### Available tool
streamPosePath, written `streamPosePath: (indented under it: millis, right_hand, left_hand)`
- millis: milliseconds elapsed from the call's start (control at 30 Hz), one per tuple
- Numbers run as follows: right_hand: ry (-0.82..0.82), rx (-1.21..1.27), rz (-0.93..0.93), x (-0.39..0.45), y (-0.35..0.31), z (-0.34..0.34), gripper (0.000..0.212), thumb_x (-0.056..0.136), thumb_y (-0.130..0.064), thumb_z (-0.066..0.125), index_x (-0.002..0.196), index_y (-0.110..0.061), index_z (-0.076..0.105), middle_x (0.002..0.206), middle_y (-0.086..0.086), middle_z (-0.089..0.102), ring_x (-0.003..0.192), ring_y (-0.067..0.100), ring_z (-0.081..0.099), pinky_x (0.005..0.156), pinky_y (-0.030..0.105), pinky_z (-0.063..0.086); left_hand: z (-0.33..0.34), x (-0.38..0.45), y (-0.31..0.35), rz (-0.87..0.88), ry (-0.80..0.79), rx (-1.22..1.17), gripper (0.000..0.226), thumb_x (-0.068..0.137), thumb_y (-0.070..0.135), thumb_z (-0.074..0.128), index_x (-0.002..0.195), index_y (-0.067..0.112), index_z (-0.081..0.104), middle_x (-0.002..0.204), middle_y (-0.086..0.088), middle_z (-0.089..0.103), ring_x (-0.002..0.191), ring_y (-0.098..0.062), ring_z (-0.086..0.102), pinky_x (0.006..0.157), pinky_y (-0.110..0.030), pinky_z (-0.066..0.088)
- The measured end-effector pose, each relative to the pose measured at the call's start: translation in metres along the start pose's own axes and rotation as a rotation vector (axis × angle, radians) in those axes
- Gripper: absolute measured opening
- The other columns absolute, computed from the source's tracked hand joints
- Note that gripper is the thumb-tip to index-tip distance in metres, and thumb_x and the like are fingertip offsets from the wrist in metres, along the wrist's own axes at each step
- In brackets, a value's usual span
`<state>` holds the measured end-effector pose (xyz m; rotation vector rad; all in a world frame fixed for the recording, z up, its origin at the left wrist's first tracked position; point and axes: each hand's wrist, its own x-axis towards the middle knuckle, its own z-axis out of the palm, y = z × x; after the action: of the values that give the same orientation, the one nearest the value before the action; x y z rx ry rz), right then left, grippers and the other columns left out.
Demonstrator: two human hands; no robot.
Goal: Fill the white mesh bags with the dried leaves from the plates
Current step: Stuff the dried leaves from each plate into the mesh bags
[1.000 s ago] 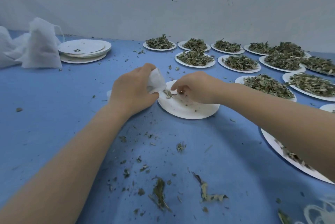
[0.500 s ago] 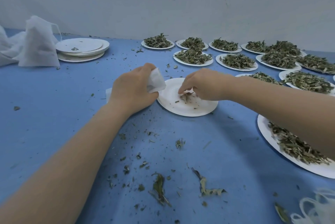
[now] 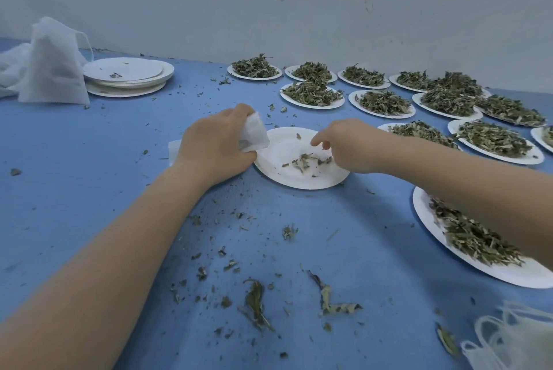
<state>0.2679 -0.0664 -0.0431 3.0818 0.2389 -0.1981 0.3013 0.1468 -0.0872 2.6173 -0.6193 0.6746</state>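
Gathering the last dried leaves (image 3: 305, 160) off a nearly bare plate (image 3: 302, 181) is the step in hand, by my reading.

Near, 5 o'clock: loose white loops (image 3: 508, 336), blurred; unfilled bags, perhaps. Leaf litter (image 3: 254, 300) scattered on the blue table (image 3: 74, 190).

Near-middle, 3 to 4 o'clock: one heaped plate (image 3: 508, 274), partly under the right forearm.

Centre: left hand (image 3: 215, 145) grips a small white mesh bag (image 3: 254, 133) at the plate's 9 o'clock rim. Right hand (image 3: 347, 145), fingers curled loosely above the leaves at the plate's 3 o'clock side; whether it pinches any I cannot tell.

Advice: tilt the bag's mouth over the rim, sweep scraps together, then pinch and drop; crumbs will spill otherwise.

Far, 1 to 2 o'clock: about a dozen loaded plates (image 3: 383, 101). Far, 10 o'clock: stacked bare plates (image 3: 128, 76) beside a filled bag (image 3: 54, 64).

Writing, brands, labels: none legible anywhere.
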Motion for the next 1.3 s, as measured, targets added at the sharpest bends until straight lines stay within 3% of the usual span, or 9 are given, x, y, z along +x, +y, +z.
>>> streamPosePath:
  millis: [133,333,433,567,833,1000,1100,1200,1300]
  right_hand:
    - [-0.039,-0.043,0.056,0.004,-0.015,0.007,0.04,0.091,0.002,0.034,0.124,-0.003,0.055,0.12,0.017,0.057,0.108,0.031,0.053,0.073,0.035,0.045]
    - [0.03,0.16,-0.039,0.012,-0.021,0.003,0.043,0.091,0.0,0.036,0.124,-0.019,0.056,0.121,0.004,0.058,0.092,0.016,0.049,0.075,0.023,0.037]
    - [0.03,0.066,0.007,0.015,-0.019,0.008,0.041,0.092,-0.003,0.036,0.127,-0.017,0.052,0.126,0.01,0.05,0.109,0.023,0.047,0.077,0.026,0.033]
    - [0.048,0.149,-0.043,0.019,-0.021,0.013,0.044,0.088,0.004,0.038,0.123,-0.016,0.057,0.12,0.005,0.058,0.098,0.018,0.049,0.075,0.022,0.035]
    - [0.122,0.041,-0.019,0.039,-0.014,0.02,0.034,0.092,0.004,0.036,0.121,0.0,0.054,0.126,0.018,0.045,0.112,0.03,0.043,0.091,0.035,0.037]
    - [0.133,0.059,-0.184,0.03,-0.011,0.018,0.036,0.092,0.002,0.041,0.116,-0.011,0.065,0.125,0.005,0.051,0.105,0.022,0.053,0.089,0.029,0.041]
    - [0.051,0.06,-0.304,0.016,-0.009,0.004,0.052,0.084,0.012,0.038,0.112,-0.021,0.068,0.116,-0.005,0.059,0.08,0.003,0.05,0.071,0.009,0.036]
    - [0.026,0.086,-0.295,0.011,-0.009,-0.005,0.06,0.085,0.01,0.033,0.118,-0.029,0.063,0.107,-0.009,0.062,0.082,0.0,0.052,0.075,0.016,0.038]
    - [0.04,0.091,-0.239,0.009,-0.013,-0.004,0.056,0.09,0.003,0.031,0.127,-0.03,0.056,0.119,-0.006,0.056,0.096,0.01,0.047,0.079,0.021,0.035]
  left_hand:
    - [0.0,0.0,0.0,0.005,-0.007,0.003,0.049,0.076,0.029,0.065,0.121,0.021,0.047,0.105,-0.003,0.061,0.086,-0.03,0.056,0.064,-0.029,0.035]
    - [0.001,0.001,-0.001,-0.006,-0.012,-0.002,0.048,0.076,0.029,0.064,0.119,0.021,0.046,0.106,-0.002,0.061,0.087,-0.03,0.056,0.065,-0.029,0.036]
    - [0.001,0.001,-0.002,-0.011,-0.012,-0.005,0.048,0.076,0.028,0.063,0.12,0.022,0.046,0.106,-0.002,0.06,0.086,-0.03,0.055,0.065,-0.03,0.035]
    - [0.001,0.001,-0.003,-0.015,-0.015,-0.018,0.049,0.076,0.029,0.064,0.12,0.022,0.046,0.105,-0.002,0.06,0.087,-0.029,0.055,0.065,-0.029,0.035]
    - [0.0,0.0,-0.002,-0.019,-0.017,-0.024,0.048,0.076,0.03,0.065,0.12,0.022,0.046,0.103,-0.002,0.06,0.087,-0.027,0.055,0.065,-0.029,0.036]
    - [0.0,0.0,-0.002,-0.016,-0.016,-0.021,0.048,0.077,0.03,0.064,0.12,0.022,0.046,0.103,-0.003,0.06,0.087,-0.028,0.055,0.064,-0.029,0.035]
    - [0.0,0.0,-0.001,-0.008,-0.015,-0.015,0.048,0.076,0.03,0.065,0.12,0.022,0.047,0.104,-0.002,0.06,0.086,-0.027,0.055,0.063,-0.029,0.034]
    - [0.0,0.0,-0.001,-0.002,-0.011,-0.014,0.048,0.076,0.03,0.064,0.12,0.021,0.047,0.104,-0.002,0.061,0.086,-0.027,0.055,0.063,-0.029,0.035]
    - [0.001,-0.001,-0.001,0.006,-0.007,-0.017,0.046,0.076,0.029,0.064,0.119,0.021,0.048,0.102,-0.002,0.061,0.085,-0.029,0.056,0.064,-0.03,0.038]
